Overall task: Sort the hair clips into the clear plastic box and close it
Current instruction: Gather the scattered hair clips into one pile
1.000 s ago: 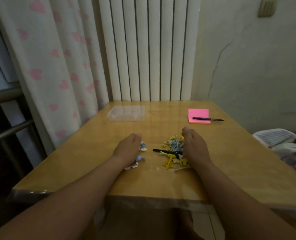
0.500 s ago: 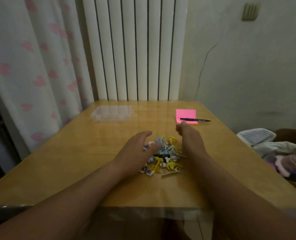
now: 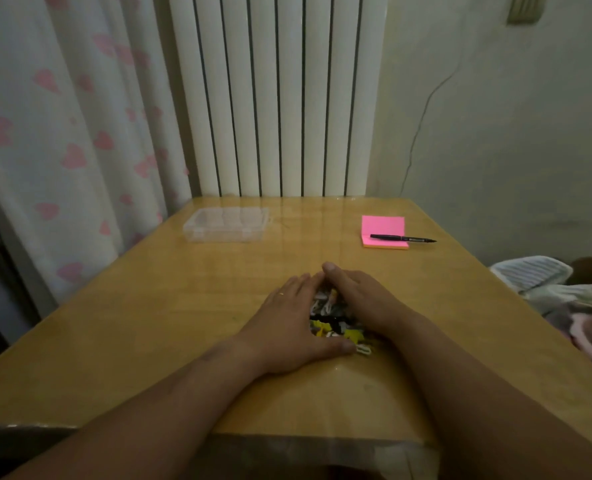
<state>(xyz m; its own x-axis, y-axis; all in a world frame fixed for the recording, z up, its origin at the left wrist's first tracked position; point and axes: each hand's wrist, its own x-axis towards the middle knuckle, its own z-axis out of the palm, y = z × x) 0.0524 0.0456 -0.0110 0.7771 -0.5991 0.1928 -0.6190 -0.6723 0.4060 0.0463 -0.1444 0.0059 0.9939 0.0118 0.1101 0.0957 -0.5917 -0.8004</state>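
Fingers point(image 3: 300, 283) of left hand point(image 3: 285, 326) and right hand point(image 3: 361, 299) straight around yellow, black, white hair clips point(image 3: 332, 325)

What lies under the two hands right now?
A pile of hair clips, yellow, black and white, shows between the left hand and right hand; whatever lies beneath the palms is covered.

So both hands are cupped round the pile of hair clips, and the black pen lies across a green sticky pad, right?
Not quite: the head view shows the sticky pad is pink, not green. The black pen does lie across it.
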